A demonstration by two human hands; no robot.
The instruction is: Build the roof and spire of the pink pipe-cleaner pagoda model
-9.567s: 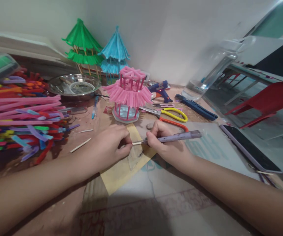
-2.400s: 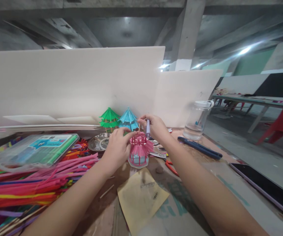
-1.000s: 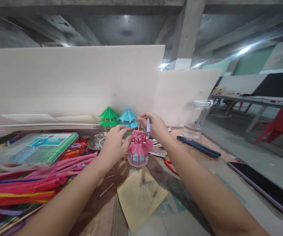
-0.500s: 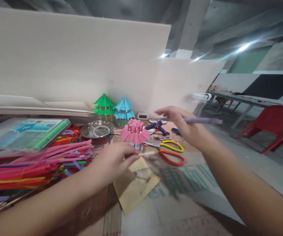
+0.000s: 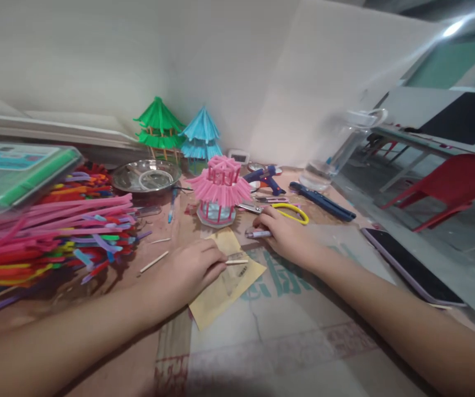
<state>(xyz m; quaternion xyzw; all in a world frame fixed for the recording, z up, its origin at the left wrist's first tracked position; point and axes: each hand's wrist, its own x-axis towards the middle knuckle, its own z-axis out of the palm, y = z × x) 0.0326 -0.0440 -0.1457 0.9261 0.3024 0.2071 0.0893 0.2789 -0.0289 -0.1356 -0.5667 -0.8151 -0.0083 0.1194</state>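
My left hand [image 5: 188, 273] rests on the table with its fingers pinched on a short wooden stick [image 5: 236, 262], which lies over a tan sheet of sandpaper [image 5: 221, 286]. My right hand [image 5: 285, 234] is closed round a purple pen-like craft knife [image 5: 257, 234], low over the table just right of a pink straw pagoda model [image 5: 220, 190]. The pagoda stands upright on a pale blue base, free of both hands.
A green pagoda [image 5: 157, 128] and a blue pagoda [image 5: 201, 135] stand by the back wall. A pile of coloured straws [image 5: 55, 231] lies at left, with a metal bowl [image 5: 146, 176]. Yellow scissors [image 5: 291, 212], glue gun [image 5: 264, 177], water jar [image 5: 336, 149] and a phone [image 5: 411, 267] sit at right.
Both hands have come down from the pink pagoda to the table. The left hand brought the stick onto the sandpaper; the right lowered the knife beside it. The view tilted downward.
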